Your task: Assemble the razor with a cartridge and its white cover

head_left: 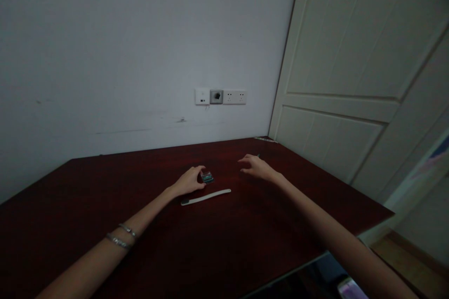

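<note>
My left hand (190, 181) has its thumb and fingers curved round the left side of a small clear-and-green object (207, 177) on the dark red table. The object's exact kind is too small to make out. Just below it, nearer to me, lies a narrow white strip (206, 197) with a dark patch at its left end. To the right, my right hand (256, 167) hovers low over the table with fingers loosely bent and apart, nothing visible between them. A tiny green tip (258, 155) shows behind that hand; the rest of it is hidden.
Behind the table (196, 243) rises a pale wall with sockets (235, 97) and a grey outlet (216, 96). A white panelled door (336, 121) stands along the right. Dark glossy things and a phone-like item (351, 288) are at the lower right edge.
</note>
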The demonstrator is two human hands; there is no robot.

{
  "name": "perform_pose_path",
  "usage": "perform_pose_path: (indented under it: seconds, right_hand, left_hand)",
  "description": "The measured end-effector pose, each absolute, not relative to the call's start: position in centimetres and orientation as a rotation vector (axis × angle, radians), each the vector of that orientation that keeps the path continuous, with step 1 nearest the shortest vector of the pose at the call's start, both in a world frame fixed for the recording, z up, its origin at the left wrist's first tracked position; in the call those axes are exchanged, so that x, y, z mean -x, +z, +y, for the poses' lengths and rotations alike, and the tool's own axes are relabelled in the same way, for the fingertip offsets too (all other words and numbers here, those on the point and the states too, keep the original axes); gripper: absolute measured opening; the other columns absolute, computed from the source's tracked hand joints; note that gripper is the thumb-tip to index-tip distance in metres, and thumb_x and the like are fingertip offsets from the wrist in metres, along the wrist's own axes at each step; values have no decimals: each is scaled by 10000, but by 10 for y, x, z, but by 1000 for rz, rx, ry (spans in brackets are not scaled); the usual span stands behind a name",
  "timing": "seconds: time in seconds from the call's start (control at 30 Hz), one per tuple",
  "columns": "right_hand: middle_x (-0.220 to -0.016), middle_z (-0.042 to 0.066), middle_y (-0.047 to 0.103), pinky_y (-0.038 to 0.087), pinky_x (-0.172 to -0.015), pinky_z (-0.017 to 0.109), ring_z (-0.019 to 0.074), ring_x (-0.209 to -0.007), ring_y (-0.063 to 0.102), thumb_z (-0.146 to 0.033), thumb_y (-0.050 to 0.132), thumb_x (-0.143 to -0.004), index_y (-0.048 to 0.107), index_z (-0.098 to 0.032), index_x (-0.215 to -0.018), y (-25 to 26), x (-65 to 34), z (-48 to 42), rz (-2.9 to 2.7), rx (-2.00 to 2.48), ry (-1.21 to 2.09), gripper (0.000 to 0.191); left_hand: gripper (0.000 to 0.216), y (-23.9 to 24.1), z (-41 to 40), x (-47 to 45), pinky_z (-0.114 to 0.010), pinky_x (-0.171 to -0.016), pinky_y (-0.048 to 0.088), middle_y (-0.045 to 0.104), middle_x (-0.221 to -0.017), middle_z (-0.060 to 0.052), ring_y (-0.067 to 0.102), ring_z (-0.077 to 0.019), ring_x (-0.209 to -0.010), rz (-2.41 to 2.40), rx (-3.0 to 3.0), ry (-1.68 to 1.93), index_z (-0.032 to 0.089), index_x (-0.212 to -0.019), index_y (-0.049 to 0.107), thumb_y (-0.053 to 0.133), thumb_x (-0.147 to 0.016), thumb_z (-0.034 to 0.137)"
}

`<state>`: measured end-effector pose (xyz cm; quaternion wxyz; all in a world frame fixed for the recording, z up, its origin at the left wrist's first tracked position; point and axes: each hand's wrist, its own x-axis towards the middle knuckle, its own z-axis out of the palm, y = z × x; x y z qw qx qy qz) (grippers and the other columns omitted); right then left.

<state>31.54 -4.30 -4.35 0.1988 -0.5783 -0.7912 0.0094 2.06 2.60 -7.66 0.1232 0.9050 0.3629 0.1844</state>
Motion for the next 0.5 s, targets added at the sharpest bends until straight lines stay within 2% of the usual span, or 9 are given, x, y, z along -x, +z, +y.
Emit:
perform_pose_path:
  seconds: [0.17,0.27,0.5]
  right_hand:
    - [-1148,90,526,393,-892,358,235,-1068,476,-442,701,-637,519,-181,-1176,-40,-275,-48,-2356,1306,211,626]
    - [-1126,94,524,401,-875,368,237,-1046,463,-480,731,-575,484,-169,-1171,-36,-262,-52,-2420,1237,280,716]
    - [-1051,81,533,410,-818,340,218,-968,471,-443,716,-615,519,-169,-1060,-28,-258,-60,-2482,1211,261,558]
  left_hand:
    - [606,-64,11,-32,-330,-800,418,578,-987,-85,536,-218,-903,920,-2667,581,127,-1193,439,612,-640,306]
    - [594,-54,-2,-39,-325,-770,424,569,-960,-80,529,-215,-886,850,-2685,602,134,-1179,430,612,-636,293]
    - [508,-36,-23,-51,-330,-769,425,556,-960,-78,527,-216,-878,777,-2681,638,159,-1102,464,619,-644,316]
